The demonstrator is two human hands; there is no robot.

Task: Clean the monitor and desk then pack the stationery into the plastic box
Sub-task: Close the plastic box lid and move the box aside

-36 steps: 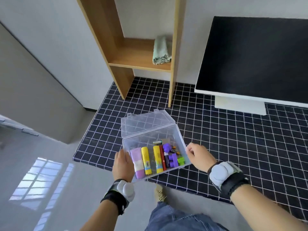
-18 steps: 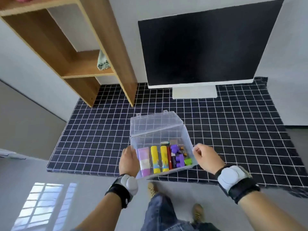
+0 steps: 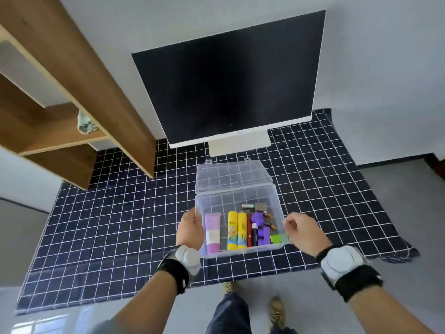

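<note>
The clear plastic box (image 3: pixel 274 196) sits on the black grid-patterned desk cloth (image 3: pixel 120 225), in front of the monitor (image 3: pixel 231 80). Its lid (image 3: pixel 231 177) stands open towards the back. Inside lie a pink tube (image 3: pixel 212 232), two yellow glue sticks (image 3: pixel 237 230), purple pieces (image 3: pixel 258 218), a battery (image 3: pixel 249 206) and a green eraser (image 3: pixel 277 238). My left hand (image 3: pixel 190 229) grips the box's left wall. My right hand (image 3: pixel 302 231) holds the right wall with curled fingers.
A wooden shelf unit (image 3: pixel 96 80) stands on the desk's left side, with a crumpled greenish cloth (image 3: pixel 86 124) on its shelf. The monitor's white base (image 3: pixel 239 144) is just behind the box lid. The desk's front edge runs close below the box.
Both hands have carried the box from the desk's front-left edge to a spot in front of the monitor. My view has swung right, so the monitor now appears centred.
</note>
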